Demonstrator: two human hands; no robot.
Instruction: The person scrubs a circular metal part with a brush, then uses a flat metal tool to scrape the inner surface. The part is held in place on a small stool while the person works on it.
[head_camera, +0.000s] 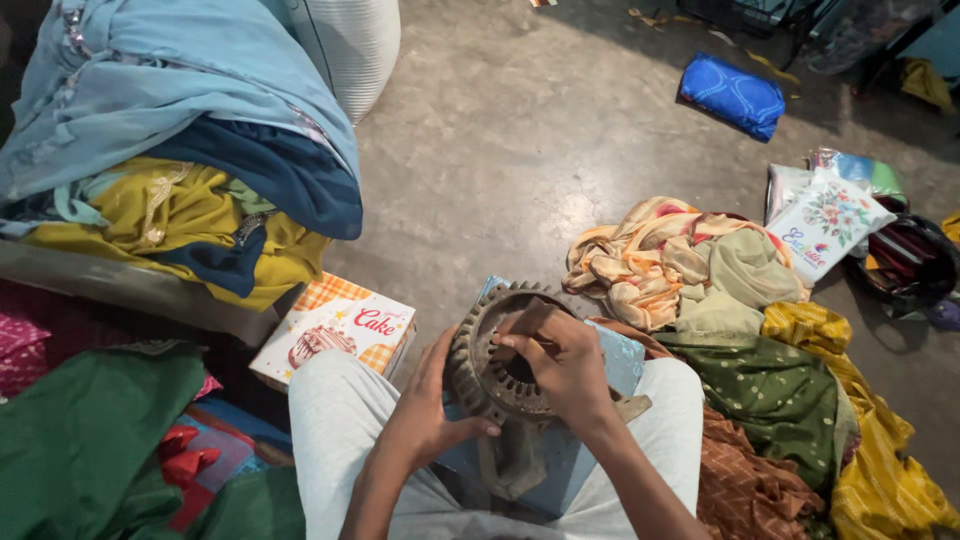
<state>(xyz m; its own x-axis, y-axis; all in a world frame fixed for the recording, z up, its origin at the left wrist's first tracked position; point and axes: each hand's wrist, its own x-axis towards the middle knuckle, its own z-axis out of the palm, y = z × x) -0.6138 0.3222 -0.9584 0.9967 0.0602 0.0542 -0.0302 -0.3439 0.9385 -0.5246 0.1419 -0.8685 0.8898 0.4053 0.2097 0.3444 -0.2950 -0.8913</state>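
Our left hand (425, 420) grips the rim of the toothed metal ring (495, 350) tilted on our lap; our right hand (565, 365), nearer its centre, closes on a small tool inside.

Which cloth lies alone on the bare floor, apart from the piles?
The folded blue cloth, top right. It sits by itself on the concrete floor; the other fabrics are heaped together.

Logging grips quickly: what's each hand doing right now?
Left hand: closed around the toothed metal ring.
Right hand: closed on a thin tool inside the ring.
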